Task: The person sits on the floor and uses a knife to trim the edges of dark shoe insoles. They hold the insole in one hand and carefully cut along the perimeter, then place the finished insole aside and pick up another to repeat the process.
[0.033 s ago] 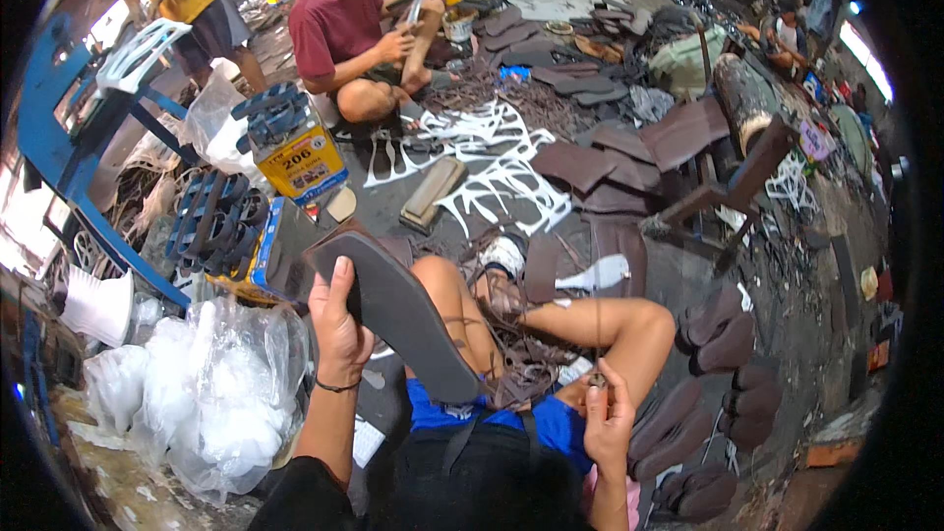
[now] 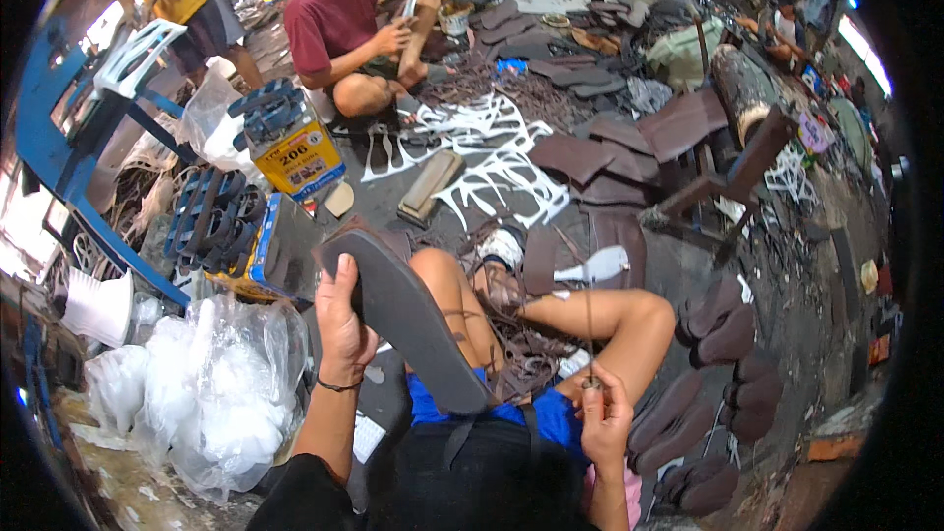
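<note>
My left hand is closed on the edge of a dark grey sandal sole, its thumb lying on the flat face. The sole is tilted above my lap, its lower end near my blue shorts. My right hand is closed round the short end of a thin, long pointed tool, which looks like an awl and points away from me. Sole and tool are apart. Between my bent legs lies a tangle of brown strips.
At left stand a clear plastic bag and boxes of sandals. Brown soles are stacked at right. White cut-out sheets, a wooden block and a wooden stand lie ahead. A co-worker sits beyond.
The sole has shifted slightly rightward and down in my left hand. The thin tool in my right hand now leans a little more to the left.
</note>
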